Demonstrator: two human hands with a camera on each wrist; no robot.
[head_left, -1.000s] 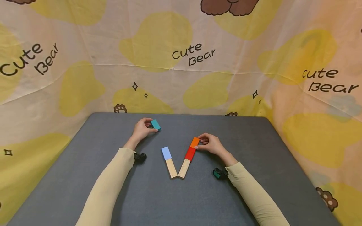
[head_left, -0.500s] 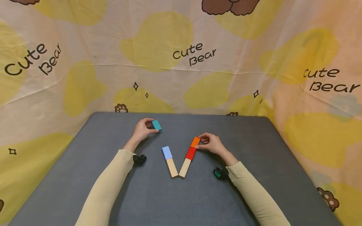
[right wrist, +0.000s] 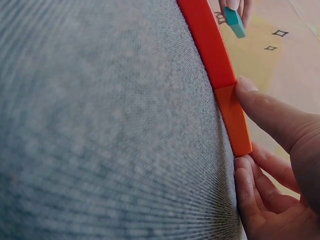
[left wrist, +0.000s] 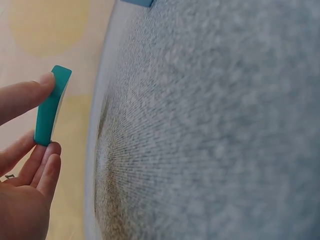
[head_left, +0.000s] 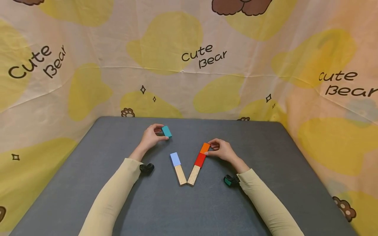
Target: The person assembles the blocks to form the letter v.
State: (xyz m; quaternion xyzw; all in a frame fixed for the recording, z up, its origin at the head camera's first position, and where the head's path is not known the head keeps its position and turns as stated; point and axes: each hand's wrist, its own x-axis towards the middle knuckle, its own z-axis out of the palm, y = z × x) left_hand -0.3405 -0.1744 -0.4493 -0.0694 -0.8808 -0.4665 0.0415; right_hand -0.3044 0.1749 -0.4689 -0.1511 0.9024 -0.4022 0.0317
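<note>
My left hand [head_left: 149, 136] pinches a teal block [head_left: 166, 131] between thumb and fingertips at the far left of the table. In the left wrist view the teal block [left wrist: 52, 107] is tilted and held in the air. On the right, my right hand [head_left: 222, 150] holds an orange block [head_left: 205, 148] lying flat, its thumb beside the joint with a red block [head_left: 200, 160] and its fingertips at the orange block's far end. The red block meets a plain wooden block [head_left: 193, 175]. Another wooden block [head_left: 180, 175] with a light blue block [head_left: 175, 159] forms the second arm of a V.
Everything lies on a dark grey table [head_left: 165, 209]. A cloth backdrop [head_left: 168, 42] printed with yellow patches and lettering hangs behind and at both sides. Each wrist carries a small black camera mount [head_left: 147, 168].
My left hand has shifted slightly to the right with the teal block. The right hand keeps its place at the orange block, and the laid blocks have not moved.
</note>
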